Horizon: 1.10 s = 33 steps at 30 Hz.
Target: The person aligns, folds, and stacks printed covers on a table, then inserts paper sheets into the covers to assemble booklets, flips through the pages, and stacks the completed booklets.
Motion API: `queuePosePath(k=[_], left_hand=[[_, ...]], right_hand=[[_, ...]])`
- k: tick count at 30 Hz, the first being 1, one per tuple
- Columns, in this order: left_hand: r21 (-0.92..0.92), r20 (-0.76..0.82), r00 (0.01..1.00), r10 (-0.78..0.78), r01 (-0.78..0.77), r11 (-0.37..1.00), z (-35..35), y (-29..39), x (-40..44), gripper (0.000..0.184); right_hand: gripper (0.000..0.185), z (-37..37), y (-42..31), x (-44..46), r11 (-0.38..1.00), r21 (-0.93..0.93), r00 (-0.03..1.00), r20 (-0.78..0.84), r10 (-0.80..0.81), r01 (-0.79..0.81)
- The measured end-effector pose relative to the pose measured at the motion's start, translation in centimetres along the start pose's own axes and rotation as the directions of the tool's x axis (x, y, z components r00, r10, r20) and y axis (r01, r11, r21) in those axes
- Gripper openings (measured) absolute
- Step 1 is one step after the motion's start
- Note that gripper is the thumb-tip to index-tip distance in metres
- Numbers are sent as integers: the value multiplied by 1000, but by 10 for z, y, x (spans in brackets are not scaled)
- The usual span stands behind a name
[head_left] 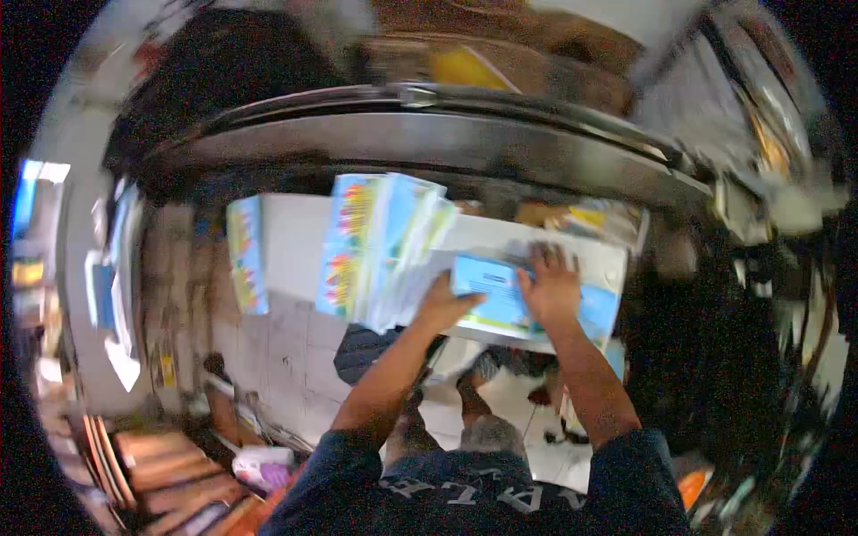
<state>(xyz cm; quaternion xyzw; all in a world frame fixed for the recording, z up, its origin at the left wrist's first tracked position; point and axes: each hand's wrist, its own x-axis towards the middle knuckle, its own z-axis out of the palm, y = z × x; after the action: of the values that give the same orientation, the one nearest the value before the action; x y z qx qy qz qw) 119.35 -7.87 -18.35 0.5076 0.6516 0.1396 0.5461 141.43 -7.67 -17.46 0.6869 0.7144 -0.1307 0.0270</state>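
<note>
A blue printed sheet or booklet (494,279) with a pale green lower edge lies in front of me on a white table (290,232). My left hand (442,305) is at its left edge, thumb stretched out over it and apart from the other fingers. At its right side my right hand (552,284) lies flat with the fingers spread. Another blue printed piece (597,313) shows to the right of that hand. Left of my left hand stands a fanned pile of colourful booklets (357,241). Motion blur hides the print.
One more colourful booklet pile (248,255) lies at the table's left end. Papers (585,217) sit behind the right end. A long dark rail (416,96) runs across beyond the table. Wooden slats (170,473) and a white and purple package (264,467) are at lower left.
</note>
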Motion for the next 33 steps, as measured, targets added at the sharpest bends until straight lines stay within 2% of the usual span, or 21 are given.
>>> queuePosePath(k=[1, 3, 5, 7, 11, 13, 14, 15, 16, 17, 18, 19, 21, 22, 24, 25, 27, 29, 31, 32, 33], left_hand=[[28, 4, 1000, 10, -10, 1000, 2, -13, -1, 73], [349, -204, 965, 164, -85, 933, 15, -19, -21, 85], [426, -295, 807, 512, -369, 826, 3, -25, -43, 86], [151, -312, 864, 394, -364, 919, -37, -4, -113, 78], [157, -320, 919, 232, -189, 969, -80, -71, -207, 70], [170, -406, 888, 217, -160, 972, -91, -127, -254, 64], [125, -441, 865, 240, -206, 971, -94, -165, -273, 62], [49, -441, 897, 19, 3, 999, -106, -180, -298, 63], [40, -470, 883, -8, 31, 999, -112, -220, -315, 62], [23, -462, 887, -30, 46, 999, -122, -257, -332, 59], [7, -454, 890, -52, 62, 998, -131, -294, -349, 57], [-299, -506, 862, 17, -194, 934, -130, -343, -363, 58], [-253, -509, 858, -68, -74, 965, -169, -385, -390, 59], [-246, -473, 880, -39, -90, 965, -187, -405, -397, 59], [-162, -466, 875, -130, 61, 985, -223, -450, -417, 59], [-170, -457, 882, -115, 41, 985, -241, -487, -426, 59], [-143, -399, 900, -176, 129, 981, -288, -575, -448, 58], [-168, -390, 851, -353, 311, 935, -340, -638, -485, 58], [-144, -462, 768, -443, 428, 892, -370, -684, -535, 56], [32, -462, 765, -449, 520, 853, -381, -748, -561, 54], [211, -461, 764, -452, 589, 780, -388, -790, -575, 52]], right_hand=[[58, -1, -1, -5, 1000, -5, 999, -36, 7, -8], [57, 22, 8, -8, 999, 0, 993, -109, -42, 42], [55, 5, 1, -9, 1000, 24, 994, -113, -5, 7], [58, 20, 11, -8, 996, -63, 980, -187, -70, 59], [71, -19, -11, -23, 977, -213, 992, -123, -5, -21], [75, -3, 10, -18, 956, -278, 927, -326, -188, 97], [76, -2, 15, -22, 968, -211, 915, -348, -204, 136], [77, -8, 12, -19, 979, -144, 903, -386, -188, 142], [76, -5, 5, -25, 974, 193, 900, -435, -23, 119], [77, -54, -25, -41, 902, 392, 946, -320, -51, 181], [78, -23, -5, -39, 947, 321, 931, -342, 126, -10], [75, -55, -36, -67, 978, -150, 910, -408, 74, -146], [70, -39, -49, -81, 911, -222, 804, -571, 167, -347], [71, -38, -61, -98, 916, -129, 762, -605, 230, -379], [75, -30, -102, -138, 906, 26, 707, -616, 348, -423], [78, -12, -128, -151, 882, 63, 662, -636, 396, -467], [79, 10, -186, -182, 834, 149, 658, -549, 516, -531], [81, 34, -245, -205, 836, 8, 772, -379, 511, -549], [85, 66, -296, -218, 901, 8, 843, -349, 408, -433], [85, 89, -292, -213, 903, 1, 845, -352, 402, -429], [93, 117, -271, -208, 874, 215, 812, -325, 486, -437]])
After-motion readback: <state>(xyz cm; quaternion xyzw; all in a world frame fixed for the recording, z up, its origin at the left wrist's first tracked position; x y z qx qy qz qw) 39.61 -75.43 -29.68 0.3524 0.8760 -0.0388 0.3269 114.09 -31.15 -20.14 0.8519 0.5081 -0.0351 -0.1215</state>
